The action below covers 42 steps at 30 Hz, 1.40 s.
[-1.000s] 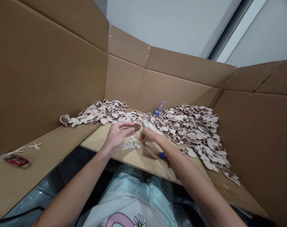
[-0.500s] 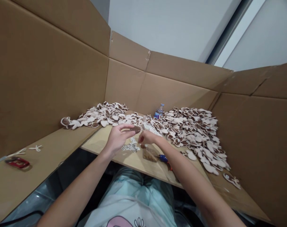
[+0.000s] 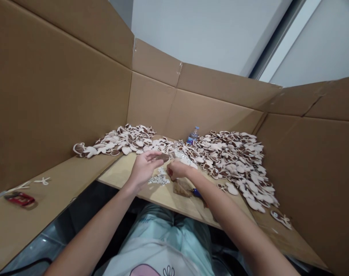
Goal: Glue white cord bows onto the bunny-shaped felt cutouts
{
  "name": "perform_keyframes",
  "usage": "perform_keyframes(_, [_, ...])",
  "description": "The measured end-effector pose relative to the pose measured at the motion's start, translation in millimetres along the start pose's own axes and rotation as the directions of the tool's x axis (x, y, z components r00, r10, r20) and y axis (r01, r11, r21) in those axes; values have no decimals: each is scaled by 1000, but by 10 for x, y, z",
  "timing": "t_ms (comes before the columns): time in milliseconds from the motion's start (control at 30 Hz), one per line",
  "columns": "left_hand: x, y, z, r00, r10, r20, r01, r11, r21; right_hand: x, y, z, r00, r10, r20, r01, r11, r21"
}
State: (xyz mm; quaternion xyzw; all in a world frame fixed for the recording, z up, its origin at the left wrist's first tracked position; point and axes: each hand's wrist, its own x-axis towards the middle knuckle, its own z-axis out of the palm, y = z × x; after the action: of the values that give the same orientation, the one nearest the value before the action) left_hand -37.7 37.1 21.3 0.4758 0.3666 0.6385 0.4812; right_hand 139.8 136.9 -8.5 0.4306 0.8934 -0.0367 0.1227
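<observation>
My left hand holds a flat brown piece with a light edge between thumb and fingers, over the wooden board. Just to its right, my right hand has its fingers pinched together; whatever they may hold is hidden. Below the hands lies a small heap of tiny white pieces. A brown pad rests near the board's front. Against its right side is a blue tool, partly hidden by my right forearm.
Piles of brown-and-cream fabric shapes spread along the back and right, with another pile at the left. A water bottle and a clear plastic bag stand among them. A red cutter lies far left. Cardboard walls surround the table.
My right hand has moved slightly left and up, closer to the brown piece. The right forearm now covers more of the blue tool. My left hand stays nearly in place.
</observation>
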Motion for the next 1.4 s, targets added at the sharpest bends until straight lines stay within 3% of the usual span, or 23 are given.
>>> perform_keyframes(233, [-1, -4, 23, 1000, -18, 17, 18, 1000, -21, 13, -63, 6, 1000, 0, -16, 0, 1000, 10])
perform_keyframes(433, [-17, 8, 61, 1000, -26, 10, 26, 999, -44, 72, -61, 68, 999, 53, -1, -53, 992, 117])
perform_keyframes(567, [-9, -13, 50, 999, -34, 31, 35, 998, -46, 88, -43, 86, 992, 104, -69, -81, 957, 279])
perform_keyframes(700, [18, -24, 16, 999, -42, -1, 42, 998, -53, -106, -7, 36, 962, 152, -228, -21, 871, 491])
perform_keyframes(833, [28, 0, 3, 999, -51, -4, 50, 994, -96, -532, -67, 40, 889, 232, -396, 124, 708, 695])
perform_keyframes(967, [0, -3, 29, 999, -25, 43, 27, 999, -40, -1001, -280, 182, 805, 365, -468, 238, 523, 818])
perform_keyframes(1067, [-46, -27, 70, 995, -9, 104, 9, 1000, 5, -1266, -489, 331, 717, 528, -454, 431, 176, 885])
perform_keyframes(1133, [-95, -30, 109, 987, -9, 162, 4, 999, 32, -1390, -618, 416, 670, 596, -444, 517, 54, 854])
perform_keyframes(1233, [-202, 7, 183, 965, -3, 262, -19, 997, 80, -1529, -759, 489, 569, 687, -453, 609, 18, 793])
perform_keyframes(1400, [-430, 97, 302, 909, 66, 412, -137, 980, 146, -1731, -884, 462, 390, 741, -546, 677, 172, 716])
